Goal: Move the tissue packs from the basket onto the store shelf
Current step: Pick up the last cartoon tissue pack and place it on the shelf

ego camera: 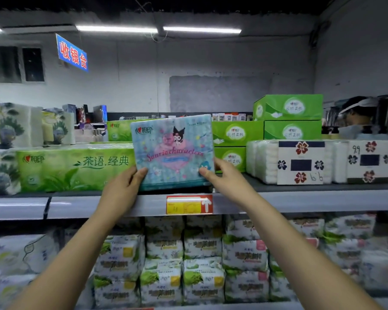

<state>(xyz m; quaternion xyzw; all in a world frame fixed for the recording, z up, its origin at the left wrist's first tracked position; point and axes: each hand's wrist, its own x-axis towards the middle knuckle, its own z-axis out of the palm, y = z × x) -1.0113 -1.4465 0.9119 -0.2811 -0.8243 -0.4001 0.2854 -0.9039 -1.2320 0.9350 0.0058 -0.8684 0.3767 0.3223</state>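
The pack [171, 151] stands upright between the fingers, left hand [123, 189] and right hand [222, 175] pinching its lower corners, base at or just above the shelf [300, 200] below the fingertips, so this placement seems nearly done; the basket is unseen.

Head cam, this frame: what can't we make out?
1. Basket: outside the head view; packs left unknown.
2. Blue cartoon tissue pack: whether its bottom touches the top shelf is unclear.
3. Left hand and right hand: fingers hidden behind the pack.
4. Price tag: print blurred.
5. Lower-shelf packs: labels blurred.
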